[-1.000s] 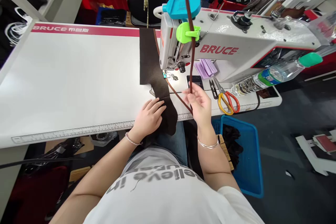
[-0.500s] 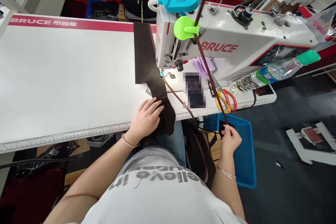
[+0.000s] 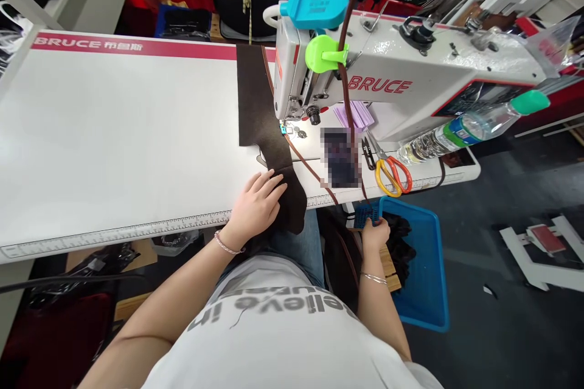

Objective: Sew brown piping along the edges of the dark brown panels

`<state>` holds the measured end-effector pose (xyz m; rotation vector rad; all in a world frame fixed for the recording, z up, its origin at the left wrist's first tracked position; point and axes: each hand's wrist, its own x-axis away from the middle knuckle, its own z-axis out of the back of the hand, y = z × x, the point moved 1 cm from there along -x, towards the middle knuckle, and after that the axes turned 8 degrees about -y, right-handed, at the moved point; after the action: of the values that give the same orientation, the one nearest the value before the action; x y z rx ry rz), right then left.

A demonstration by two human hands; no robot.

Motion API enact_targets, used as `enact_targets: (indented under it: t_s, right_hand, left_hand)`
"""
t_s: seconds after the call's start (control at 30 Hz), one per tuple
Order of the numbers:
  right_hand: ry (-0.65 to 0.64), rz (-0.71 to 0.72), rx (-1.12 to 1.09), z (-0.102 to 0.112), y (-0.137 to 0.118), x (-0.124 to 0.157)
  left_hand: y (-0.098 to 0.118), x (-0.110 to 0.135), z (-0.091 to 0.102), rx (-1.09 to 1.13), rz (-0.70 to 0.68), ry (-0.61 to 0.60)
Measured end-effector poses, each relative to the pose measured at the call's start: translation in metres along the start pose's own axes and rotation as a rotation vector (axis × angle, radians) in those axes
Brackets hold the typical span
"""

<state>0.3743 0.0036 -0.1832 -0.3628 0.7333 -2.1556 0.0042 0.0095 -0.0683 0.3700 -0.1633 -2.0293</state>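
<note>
A dark brown piece of fabric (image 3: 256, 97) lies across the sewing machine table and hangs over its front edge. My left hand (image 3: 256, 203) rests on the fabric's near part, fingers stretched out flat. Beside the table's front edge, my right hand (image 3: 376, 234) is closed on the lower end of a brown binding strip (image 3: 345, 97). This strip runs down from above, past the green clip (image 3: 325, 53) on the sewing machine (image 3: 383, 48). A thinner brown strip (image 3: 306, 163) passes along the fabric under the machine's needle area; its end hangs at the table edge.
Orange and yellow scissors (image 3: 393, 173), black thread snips (image 3: 367, 155), a blurred-out dark rectangle (image 3: 340, 158) and a water bottle (image 3: 474, 124) lie right of the needle. A blue crate (image 3: 422, 310) holding dark material stands below. Across the table is another person (image 3: 232, 3).
My right hand has moved left, drawing the lower part of the brown strip closer to the needle side. My left hand stays flat on the fabric. The view has shifted slightly.
</note>
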Motion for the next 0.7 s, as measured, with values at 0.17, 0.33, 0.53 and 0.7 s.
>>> enact_targets:
  t_s: [0.17,0.33,0.53,0.7]
  right_hand:
    - [-0.176,0.233,-0.146,-0.018,-0.042,0.045]
    - [-0.523,0.577,-0.266,-0.016,-0.096,0.077]
    - [-0.821,0.454,-0.488,0.002,-0.117,0.090]
    - [-0.961,0.269,-0.750,0.011,-0.132,0.101]
  left_hand:
    - [0.005,-0.002,0.002,-0.017,0.014,0.000]
    - [0.025,-0.006,0.002,0.011,0.109,-0.036]
    - [0.045,-0.013,-0.005,0.020,0.248,0.013]
    - [0.048,-0.018,-0.014,-0.067,0.294,-0.028]
